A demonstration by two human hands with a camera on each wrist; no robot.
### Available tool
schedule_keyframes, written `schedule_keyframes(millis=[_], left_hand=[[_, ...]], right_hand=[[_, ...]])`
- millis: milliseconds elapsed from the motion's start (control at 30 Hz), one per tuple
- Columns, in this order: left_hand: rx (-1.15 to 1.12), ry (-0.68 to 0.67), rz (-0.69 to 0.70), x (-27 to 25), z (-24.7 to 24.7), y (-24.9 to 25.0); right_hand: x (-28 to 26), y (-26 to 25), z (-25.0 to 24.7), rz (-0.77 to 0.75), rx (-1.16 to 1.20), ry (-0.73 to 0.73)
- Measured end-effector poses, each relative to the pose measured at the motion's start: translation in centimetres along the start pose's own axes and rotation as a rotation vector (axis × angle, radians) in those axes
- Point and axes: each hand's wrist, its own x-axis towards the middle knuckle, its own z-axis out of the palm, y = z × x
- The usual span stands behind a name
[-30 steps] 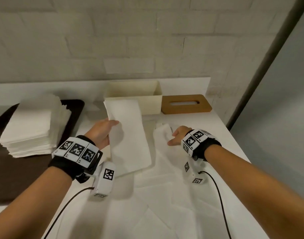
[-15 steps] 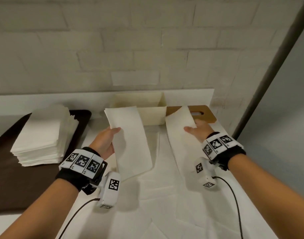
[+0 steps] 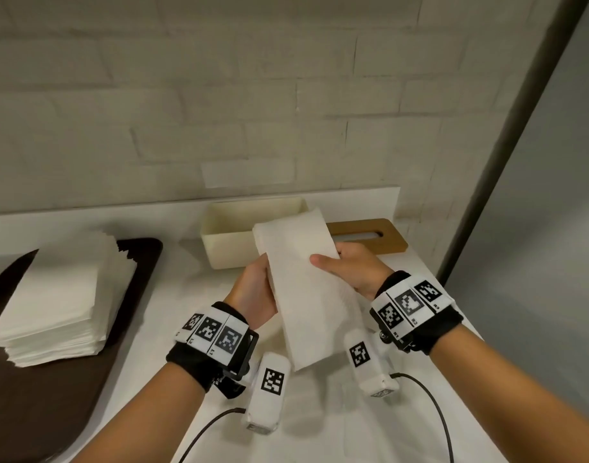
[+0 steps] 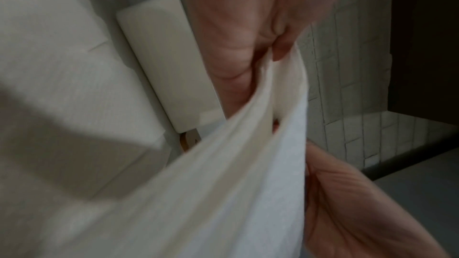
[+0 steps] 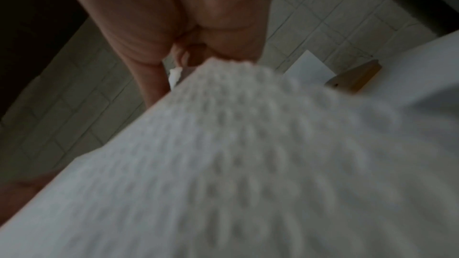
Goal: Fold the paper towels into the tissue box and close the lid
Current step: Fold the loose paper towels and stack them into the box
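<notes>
Folded towels: long, narrow white paper towels, soft with a dimpled embossed weave, held in the air over the bench, just in front of the tissue box; the left wrist view shows several thin layers side by side.
Left hand: the left hand grips the towels' left edge, thumb and fingers pinched on the layers.
Right hand: the right hand grips the right edge, thumb flat on top, fingers hidden under the paper.
Tissue box: a cream rectangular tissue box with smooth matte walls and rounded corners, open at the top, at the bench's back edge.
Lid: a flat wooden lid, light brown, rounded corners, with a long oval slot, lying just right of the box near the back right corner.
Stack: a thick square stack of white towels on a dark brown tray with rounded corners, at the left edge.
Bench: a smooth white bench; more white sheets lie flat on it below the hands.
Room: pale painted brick wall behind; a dark upright post at the right.
</notes>
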Motion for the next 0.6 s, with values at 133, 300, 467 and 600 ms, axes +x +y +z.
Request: schedule_keyframes(millis=[133,300,467,600], left_hand=[[-0.060,-0.033,-0.017,0.2,0.0,0.0],[0.106,0.035,0.007,0.5,0.3,-0.6],[0.133,0.055,0.057,0.6,0.4,-1.0],[0.098,0.070,0.074,0.7,0.3,-1.3]], right_hand=[[0.1,0.0,0.1,-0.005,-0.039,0.038],[-0.1,-0.1,-0.2,0.002,-0.043,0.050],[-0.3,-0.1,-0.1,0.003,0.004,0.061],[-0.2,0.0,0.4,0.023,0.068,0.078]])
